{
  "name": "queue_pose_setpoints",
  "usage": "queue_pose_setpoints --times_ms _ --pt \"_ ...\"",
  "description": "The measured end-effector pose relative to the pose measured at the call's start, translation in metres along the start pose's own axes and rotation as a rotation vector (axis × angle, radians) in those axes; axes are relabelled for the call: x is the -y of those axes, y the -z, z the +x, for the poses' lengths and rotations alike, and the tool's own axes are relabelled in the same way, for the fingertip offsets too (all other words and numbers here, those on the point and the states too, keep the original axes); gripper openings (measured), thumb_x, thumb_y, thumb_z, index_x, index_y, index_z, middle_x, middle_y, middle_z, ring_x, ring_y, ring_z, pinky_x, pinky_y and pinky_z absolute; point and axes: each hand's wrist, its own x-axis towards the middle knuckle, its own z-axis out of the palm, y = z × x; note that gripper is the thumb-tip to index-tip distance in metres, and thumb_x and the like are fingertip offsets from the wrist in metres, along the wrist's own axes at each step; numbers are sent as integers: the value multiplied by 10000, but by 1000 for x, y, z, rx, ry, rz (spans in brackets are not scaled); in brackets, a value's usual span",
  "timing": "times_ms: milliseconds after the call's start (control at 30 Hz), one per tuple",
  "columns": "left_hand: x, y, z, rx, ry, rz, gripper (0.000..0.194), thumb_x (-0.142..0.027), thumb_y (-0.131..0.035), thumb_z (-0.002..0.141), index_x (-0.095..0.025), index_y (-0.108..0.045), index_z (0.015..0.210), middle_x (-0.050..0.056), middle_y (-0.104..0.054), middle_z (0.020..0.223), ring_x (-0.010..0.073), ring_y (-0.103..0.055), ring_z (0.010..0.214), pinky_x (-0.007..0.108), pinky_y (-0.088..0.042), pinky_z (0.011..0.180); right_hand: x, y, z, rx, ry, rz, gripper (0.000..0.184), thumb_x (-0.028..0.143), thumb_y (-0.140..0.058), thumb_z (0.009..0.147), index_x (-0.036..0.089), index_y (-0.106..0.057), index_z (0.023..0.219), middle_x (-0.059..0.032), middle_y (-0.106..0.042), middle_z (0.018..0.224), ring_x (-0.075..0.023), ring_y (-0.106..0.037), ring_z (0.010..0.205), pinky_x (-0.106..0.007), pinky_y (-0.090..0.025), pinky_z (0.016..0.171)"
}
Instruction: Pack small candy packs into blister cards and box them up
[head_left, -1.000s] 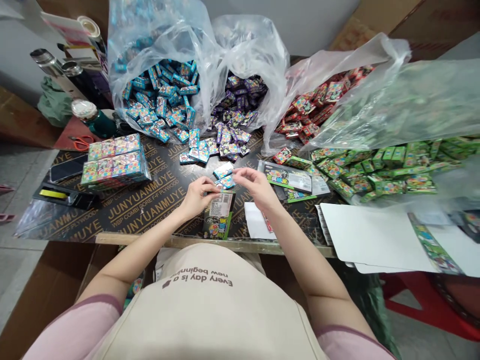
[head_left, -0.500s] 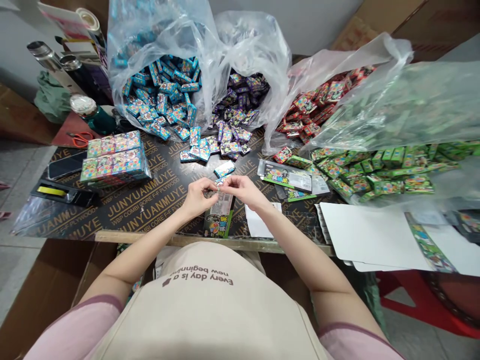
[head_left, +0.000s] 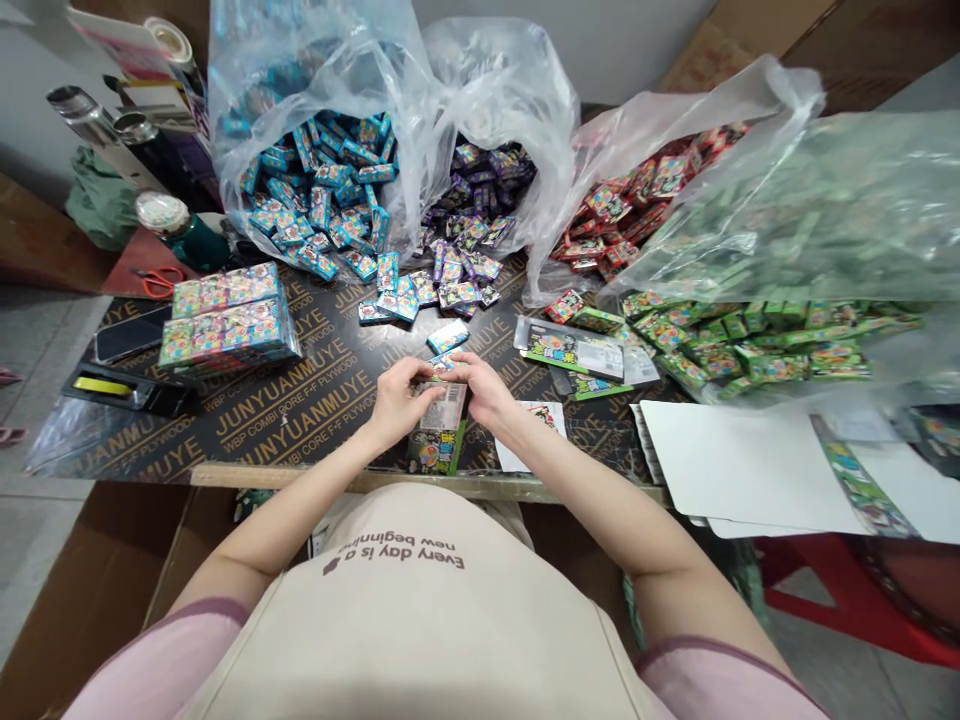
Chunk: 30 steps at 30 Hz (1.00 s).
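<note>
Under my fingers lies a dark printed packaging box with green edges and a pale, see-through-looking panel, close to the table's front edge. My left hand curls at its far end on the left, thumb and fingers closed on it. From the right, my right hand bends round the same end, its fingertips meeting the left ones. The fingers partly hide that end. Just beyond them is a small blue candy box, with another partly covered by the fingers. A white printed sheet lies beside my right wrist.
Open plastic bags spill small blue boxes, purple boxes, red boxes and green boxes. Flat packages lie right of centre. A wrapped stack, tape dispenser and scissors are left; white cards overhang right.
My fingertips were pinched together above the box's far end. My right hand has since turned and come down along its right side; more print shows on the white sheet.
</note>
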Motion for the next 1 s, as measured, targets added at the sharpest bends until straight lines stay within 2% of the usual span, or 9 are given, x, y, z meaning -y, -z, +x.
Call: queue_pose_setpoints --times_ms 100,167,267,367,467,567,667,867,1000 --pt "10 -4 -8 -5 172 -226 476 -238 -785 623 -182 -605 1059 35 -654 896 158 -634 783 270 -515 685 -1 6 1 -13 -20 55 258 202 -688 524 210 -577 757 57 -605 593 -128 -545 526 -259 -425 526" --pt "18 -7 -17 65 304 -392 607 -281 -821 571 -161 -582 1116 53 -671 917 168 -654 767 292 -537 695 -4 16 0 69 -58 70 262 357 -697 612 213 -613 814 24 -645 646 -153 -586 575 -282 -452 560" --pt "22 -3 -34 204 367 -455 433 -371 -776 642 -117 -642 967 73 -703 851 198 -671 766 346 -555 733 -12 36 -5 121 14 -7 493 675 -585 689 217 -651 861 -12 -667 703 -171 -612 636 -286 -463 569" --pt "11 12 -42 132 144 -209 248 -344 -647 794 -150 -681 944 74 -714 881 202 -671 818 360 -552 780 -21 50 -14 -12 253 -93 642 803 -498 673 204 -674 819 -6 -613 599 -137 -560 554 -246 -433 507" --pt "2 28 -39 26 -215 128 224 -254 -556 858 -234 -688 1038 75 -708 1002 210 -651 963 389 -516 898 -22 46 -30 70 246 -73 719 840 -442 671 189 -680 866 3 -554 509 -127 -507 456 -247 -407 433" --pt "6 32 -32 27 -445 359 296 -193 -507 866 -285 -671 1096 68 -710 1037 221 -632 1023 415 -497 932 -17 29 -45 207 174 -28 675 736 -605 642 212 -640 1066 -11 -642 659 -156 -584 554 -269 -463 474" --pt "17 28 -32 48 -529 489 346 -203 -522 859 -286 -627 1177 78 -689 1112 234 -606 1076 441 -464 964 -12 18 -50 209 234 -54 680 448 -787 596 241 -564 1205 -5 -687 829 -157 -621 665 -277 -505 589" --pt "20 42 -40 112 -317 695 870 -505 -676 731 -194 -303 1453 208 -340 1482 381 -275 1386 631 -29 1114 -13 25 -41 236 274 -104 722 353 -760 647 259 -439 1286 18 -678 739 -164 -629 634 -298 -512 639" --pt "17 55 -48 -25 -144 635 1069 -566 -699 688 -181 -113 1495 227 -197 1534 377 -143 1429 617 -13 1122 -19 19 -38 230 295 -144 759 389 -748 662 289 -387 1323 0 -698 808 -196 -666 733 -314 -528 678"
